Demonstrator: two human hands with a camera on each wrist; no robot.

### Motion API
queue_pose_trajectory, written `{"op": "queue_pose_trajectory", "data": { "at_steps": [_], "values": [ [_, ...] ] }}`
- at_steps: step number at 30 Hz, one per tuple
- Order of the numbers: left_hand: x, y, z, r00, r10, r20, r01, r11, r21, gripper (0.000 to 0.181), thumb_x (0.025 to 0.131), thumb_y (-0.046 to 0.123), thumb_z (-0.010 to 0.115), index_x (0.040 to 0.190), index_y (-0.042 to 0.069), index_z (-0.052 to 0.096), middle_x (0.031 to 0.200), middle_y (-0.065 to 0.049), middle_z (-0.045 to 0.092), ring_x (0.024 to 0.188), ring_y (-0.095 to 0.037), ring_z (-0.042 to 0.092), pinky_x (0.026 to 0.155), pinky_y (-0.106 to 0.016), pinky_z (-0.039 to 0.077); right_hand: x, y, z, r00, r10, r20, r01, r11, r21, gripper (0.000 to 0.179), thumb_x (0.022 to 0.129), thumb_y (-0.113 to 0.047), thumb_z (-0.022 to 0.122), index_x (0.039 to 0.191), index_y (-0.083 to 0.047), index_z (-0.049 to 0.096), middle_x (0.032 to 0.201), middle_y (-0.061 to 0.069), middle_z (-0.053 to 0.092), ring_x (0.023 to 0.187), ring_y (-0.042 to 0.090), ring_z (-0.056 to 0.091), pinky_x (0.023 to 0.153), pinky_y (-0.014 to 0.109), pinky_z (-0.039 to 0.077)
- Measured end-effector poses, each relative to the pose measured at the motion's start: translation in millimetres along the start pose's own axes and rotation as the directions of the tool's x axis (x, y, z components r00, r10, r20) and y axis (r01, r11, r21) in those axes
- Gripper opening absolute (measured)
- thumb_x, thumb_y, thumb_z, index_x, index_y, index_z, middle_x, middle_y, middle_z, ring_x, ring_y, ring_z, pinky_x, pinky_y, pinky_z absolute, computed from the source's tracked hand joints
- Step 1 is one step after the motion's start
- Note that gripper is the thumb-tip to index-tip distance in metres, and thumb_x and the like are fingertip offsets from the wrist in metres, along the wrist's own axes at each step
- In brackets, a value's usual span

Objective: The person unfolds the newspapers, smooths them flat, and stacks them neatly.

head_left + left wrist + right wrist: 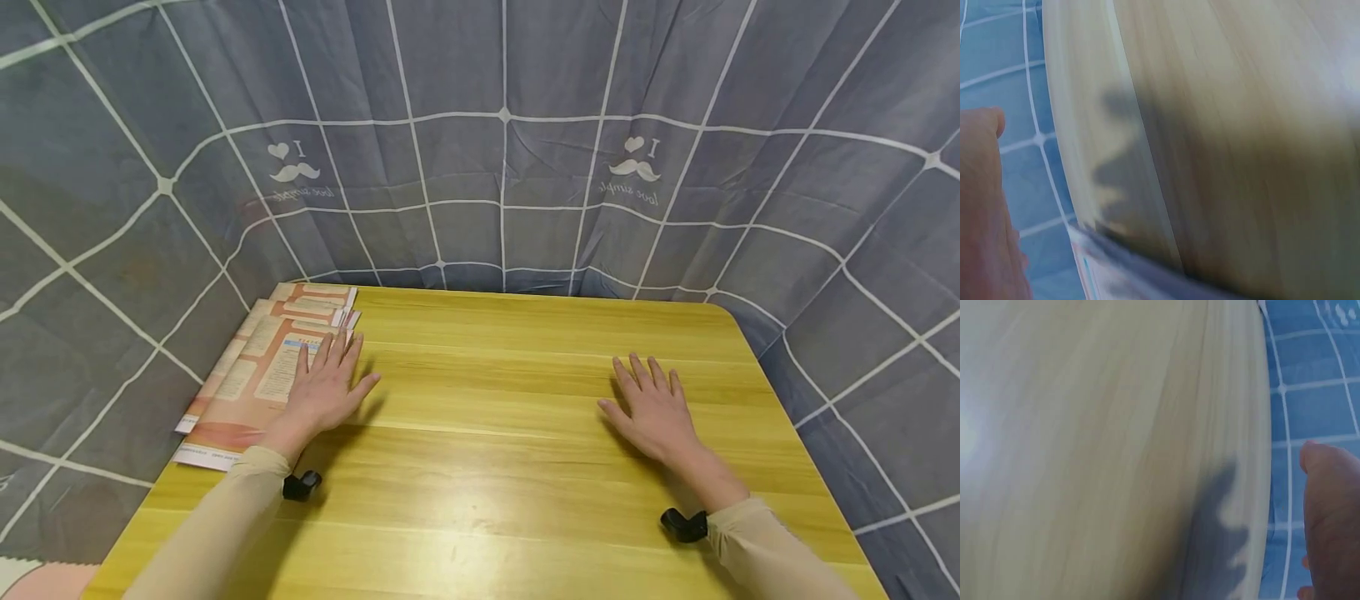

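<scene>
My left hand (325,396) is spread, palm down, over the right edge of a pile of printed paper booklets (247,375) at the table's left side. Its fingers are straight and hold nothing. The booklets are orange and cream with text panels, several overlapping unevenly. Across the table, my right hand (651,412) hovers palm down with fingers spread and nothing in it. In the left wrist view, the thumb side of the left hand (985,200) shows above a booklet edge (1122,262). The right wrist view shows the right hand (1335,512) at its edge, with its shadow on the wood.
The yellow wood-grain table (480,375) has a rounded far right corner. A grey curtain (465,167) with white grid lines hangs behind and along both sides. A black wrist camera mount (302,485) sits on the left wrist, another mount (684,526) on the right.
</scene>
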State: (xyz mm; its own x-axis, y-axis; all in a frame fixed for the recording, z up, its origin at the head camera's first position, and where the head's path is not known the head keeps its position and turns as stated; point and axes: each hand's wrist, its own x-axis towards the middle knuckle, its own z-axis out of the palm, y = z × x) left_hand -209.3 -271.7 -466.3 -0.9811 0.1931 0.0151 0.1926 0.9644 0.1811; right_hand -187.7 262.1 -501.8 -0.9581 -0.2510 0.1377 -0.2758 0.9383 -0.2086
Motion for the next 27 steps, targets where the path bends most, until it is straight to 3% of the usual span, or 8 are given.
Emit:
{"op": "queue_pose_trajectory", "data": {
  "at_steps": [7,12,20,27],
  "values": [
    [-17.1,-34.1,-13.8,0.999,-0.054,-0.001,0.054,0.998,-0.016,0.085,0.106,0.062,0.034,0.165,0.005,0.012,0.166,-0.03,0.004,0.152,-0.051,0.002,0.113,-0.073,-0.007,15.8,-44.2,9.9,0.997,-0.082,0.009,0.081,0.993,0.088,0.08,0.104,-0.062,0.042,0.164,-0.012,0.026,0.165,0.021,0.026,0.151,0.046,0.017,0.118,0.066,0.008],
    [-24.6,-56.5,-19.3,0.993,-0.109,-0.036,0.107,0.993,-0.058,0.082,0.107,0.055,0.04,0.164,0.002,0.012,0.165,-0.032,0.007,0.149,-0.055,0.006,0.111,-0.075,-0.004,24.8,-77.0,13.5,0.989,-0.147,0.01,0.143,0.975,0.17,0.077,0.105,-0.059,0.044,0.164,-0.011,0.027,0.165,0.018,0.027,0.152,0.042,0.02,0.12,0.063,0.011],
    [-35.7,-85.1,-27.0,0.98,-0.187,-0.063,0.183,0.981,-0.062,0.082,0.105,0.043,0.05,0.16,-0.008,0.017,0.157,-0.041,0.018,0.141,-0.061,0.017,0.109,-0.078,0.009,37.0,-118.5,19.9,0.975,-0.213,0.062,0.181,0.923,0.339,0.075,0.106,-0.058,0.041,0.164,-0.013,0.025,0.168,0.01,0.023,0.153,0.035,0.021,0.12,0.059,0.02],
    [-48.4,-103.2,-32.7,0.969,-0.234,-0.082,0.227,0.97,-0.088,0.074,0.098,0.023,0.053,0.152,-0.019,0.023,0.148,-0.045,0.03,0.135,-0.061,0.029,0.107,-0.073,0.025,42.1,-153.9,22.0,0.959,-0.26,0.11,0.177,0.856,0.485,0.066,0.109,-0.05,0.043,0.163,-0.014,0.03,0.169,0.005,0.023,0.153,0.03,0.023,0.119,0.055,0.026]
  ]
}}
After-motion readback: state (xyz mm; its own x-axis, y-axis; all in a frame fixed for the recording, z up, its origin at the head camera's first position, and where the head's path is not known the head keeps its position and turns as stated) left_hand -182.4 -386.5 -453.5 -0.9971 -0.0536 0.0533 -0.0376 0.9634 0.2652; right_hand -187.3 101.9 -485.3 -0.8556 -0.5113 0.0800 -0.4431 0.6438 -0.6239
